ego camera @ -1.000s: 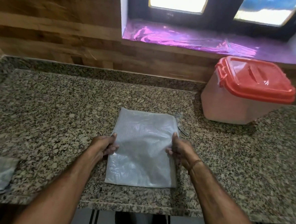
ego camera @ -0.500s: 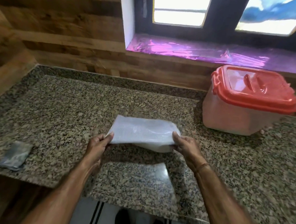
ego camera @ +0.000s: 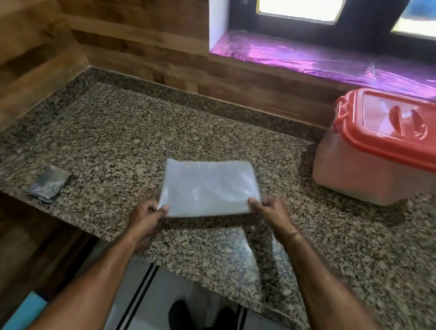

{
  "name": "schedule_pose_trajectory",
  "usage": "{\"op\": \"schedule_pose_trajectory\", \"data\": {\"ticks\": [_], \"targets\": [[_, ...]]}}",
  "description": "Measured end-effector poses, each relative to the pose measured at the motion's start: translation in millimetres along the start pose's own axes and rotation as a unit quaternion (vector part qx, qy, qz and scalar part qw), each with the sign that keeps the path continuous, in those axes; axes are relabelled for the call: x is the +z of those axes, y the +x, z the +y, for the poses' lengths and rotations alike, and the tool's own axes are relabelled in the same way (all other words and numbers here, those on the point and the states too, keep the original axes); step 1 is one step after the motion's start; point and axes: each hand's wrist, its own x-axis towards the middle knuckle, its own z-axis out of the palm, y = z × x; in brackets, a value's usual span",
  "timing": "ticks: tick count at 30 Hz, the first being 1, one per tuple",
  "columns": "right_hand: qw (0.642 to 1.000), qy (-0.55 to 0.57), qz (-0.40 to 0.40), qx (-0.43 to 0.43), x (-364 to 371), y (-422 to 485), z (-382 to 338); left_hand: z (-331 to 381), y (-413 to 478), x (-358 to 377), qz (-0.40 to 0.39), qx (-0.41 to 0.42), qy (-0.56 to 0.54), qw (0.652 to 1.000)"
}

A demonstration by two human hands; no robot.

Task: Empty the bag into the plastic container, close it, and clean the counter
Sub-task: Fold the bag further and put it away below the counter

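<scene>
Left hand (ego camera: 147,214): pinched the near left corner of the plastic bag (ego camera: 208,187), thumb on top and fingers curled under the edge.
Right hand (ego camera: 272,214): gripped the near right corner of the same bag in the same way, thumb laid over the top.
Bag: lay in front of the person at the middle of the bench (ego camera: 136,139). It looked flat, limp and doubled over. Its near edge seemed slightly raised between the two hands, while the far part seemed to rest on the stone.
Container: the plastic container (ego camera: 364,179) stood at the right, well apart from the bag, with its red lid (ego camera: 397,130) seated on top. Whether the latches were snapped down could not be told.
Cloth: a grey cloth (ego camera: 47,187) lay crumpled near the left edge of the bench, well apart from both hands.
Step in hand: judging by the flat bag and the lidded container, emptying and closing looked done. The hands appeared to be folding or tidying the empty bag.
Left to do: cleaning the bench. No spill was plain against the speckled stone.
Next move: would call for laying the bag aside, freeing one hand, most likely the left, and reaching for the cloth to wipe the surface.
</scene>
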Motion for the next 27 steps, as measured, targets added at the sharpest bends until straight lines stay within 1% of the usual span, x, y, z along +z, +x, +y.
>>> {"op": "schedule_pose_trajectory", "data": {"ticks": [4,7,9,11,13,14,15,16,17,18,19,21,22,23,24,25,27], "targets": [[0.997,-0.055,0.035,0.047,3,-3,39,-25,-14,19,0.001,-0.062,0.058,0.996],[0.995,-0.074,0.034,0.050,1,-7,44,-29,-22,27,0.008,-0.072,0.132,0.989],[0.990,-0.118,0.040,0.059,-3,-12,41,-35,-23,34,0.009,-0.062,0.199,0.978],[0.979,-0.171,0.077,0.083,-8,-13,42,-42,-26,43,0.018,-0.071,0.255,0.964],[0.967,-0.207,0.113,0.094,-9,-13,47,-44,-36,51,0.065,-0.085,0.311,0.944],[0.965,-0.215,0.116,0.093,-9,-12,47,-45,-39,54,0.100,-0.049,0.341,0.934],[0.966,-0.216,0.113,0.092,-10,-9,49,-43,-42,56,0.127,0.018,0.366,0.922],[0.965,-0.226,0.103,0.091,-12,-8,49,-39,-42,57,0.127,0.091,0.391,0.907],[0.961,-0.243,0.094,0.086,-14,-6,49,-35,-39,58,0.106,0.166,0.407,0.892],[0.956,-0.267,0.088,0.077,-17,-4,47,-28,-36,60,0.083,0.223,0.416,0.878],[0.953,-0.281,0.087,0.072,-21,-1,47,-19,-32,62,0.064,0.253,0.412,0.873],[0.950,-0.292,0.085,0.070,-29,3,46,-3,-28,65,0.064,0.264,0.388,0.881],[0.947,-0.302,0.081,0.071,-32,4,45,5,-26,68,0.083,0.269,0.378,0.882],[0.945,-0.312,0.077,0.066,-35,5,45,13,-24,70,0.098,0.286,0.375,0.876],[0.942,-0.323,0.073,0.059,-37,6,45,19,-21,72,0.094,0.306,0.385,0.866],[0.942,-0.325,0.069,0.054,-38,7,47,23,-19,75,0.062,0.322,0.404,0.854],[0.943,-0.321,0.062,0.063,-40,9,51,27,-14,83,-0.059,0.311,0.460,0.829]]}}
